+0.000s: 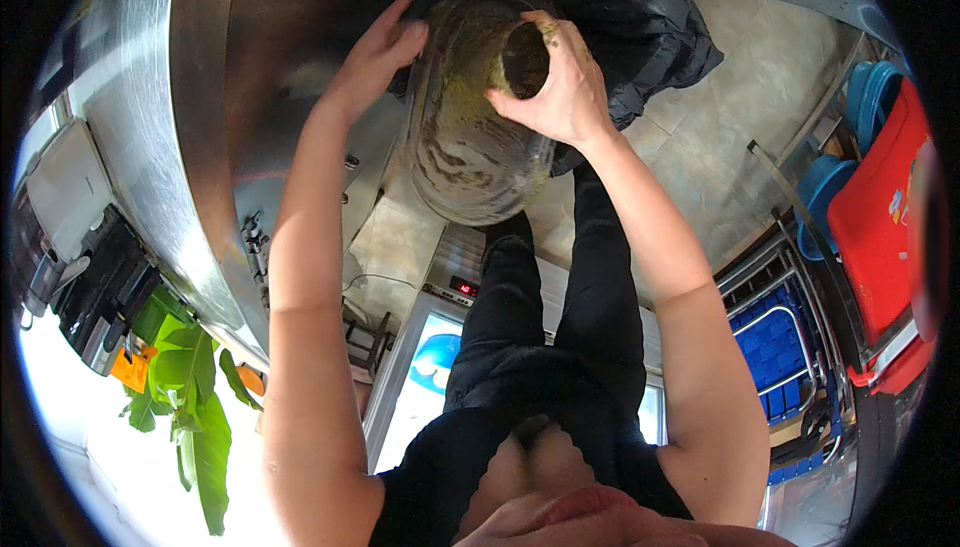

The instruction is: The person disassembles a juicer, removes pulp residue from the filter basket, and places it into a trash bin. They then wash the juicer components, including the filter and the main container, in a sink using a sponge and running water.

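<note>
An oval clear container (480, 164), smeared inside with a yellow-green residue, is tilted in front of me above a black plastic bag. My right hand (562, 74) curls its thumb and fingers around a small round cup (525, 59) with a dark interior, over the container's right side. Green-yellow bits stick to those fingers. Beside the container's upper left wall is my left hand (386, 48), blurred, its fingers apart and holding nothing. The black plastic bag (637, 29) spreads behind and to the right. What supports the container is hidden.
A stainless steel counter edge (184, 134) curves along the left, with knives (112, 299) and a leafy plant (195, 389) beyond it. On the right are blue basins (825, 187), a red plastic chair back or tray (885, 209) and a blue woven folding chair (772, 344). Tiled floor (727, 104) shows between.
</note>
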Motion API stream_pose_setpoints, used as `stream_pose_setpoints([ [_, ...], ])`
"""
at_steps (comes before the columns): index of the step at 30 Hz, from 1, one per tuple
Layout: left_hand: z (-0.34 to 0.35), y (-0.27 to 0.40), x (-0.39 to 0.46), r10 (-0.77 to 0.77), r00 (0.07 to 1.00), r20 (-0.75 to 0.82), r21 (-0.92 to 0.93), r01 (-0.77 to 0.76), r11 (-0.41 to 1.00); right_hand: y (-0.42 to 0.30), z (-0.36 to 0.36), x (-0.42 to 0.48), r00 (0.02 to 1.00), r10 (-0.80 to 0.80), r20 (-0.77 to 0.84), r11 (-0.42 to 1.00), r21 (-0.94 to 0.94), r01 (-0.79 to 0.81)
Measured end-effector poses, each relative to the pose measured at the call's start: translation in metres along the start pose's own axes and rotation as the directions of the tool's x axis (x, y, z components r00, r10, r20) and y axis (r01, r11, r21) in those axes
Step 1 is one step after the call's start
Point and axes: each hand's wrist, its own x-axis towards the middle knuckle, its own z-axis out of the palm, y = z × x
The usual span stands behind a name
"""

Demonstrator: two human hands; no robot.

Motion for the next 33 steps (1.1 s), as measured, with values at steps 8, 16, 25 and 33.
stream_pose_setpoints([
  [8,0.062,-0.049,-0.087,0.033,0.908,-0.417,-0.1,-0.082,0.992,0.018,0.034,0.007,0.913,0.342,-0.221,0.94,0.09,-0.33],
  [16,0.035,-0.051,-0.053,-0.008,0.927,-0.375,-0.508,-0.198,0.838,0.02,-0.01,0.019,0.98,0.026,-0.198,0.996,-0.078,-0.042],
  [25,0.009,-0.024,-0.041,-0.063,0.996,-0.063,-0.504,0.023,0.863,-0.033,0.039,0.038,0.542,-0.696,0.47,0.587,-0.062,0.807],
  [33,0.017,-0.019,-0.035,0.096,0.981,-0.169,-0.393,-0.156,0.906,-0.058,0.037,-0.01,0.86,-0.222,0.459,0.888,-0.27,0.373],
])
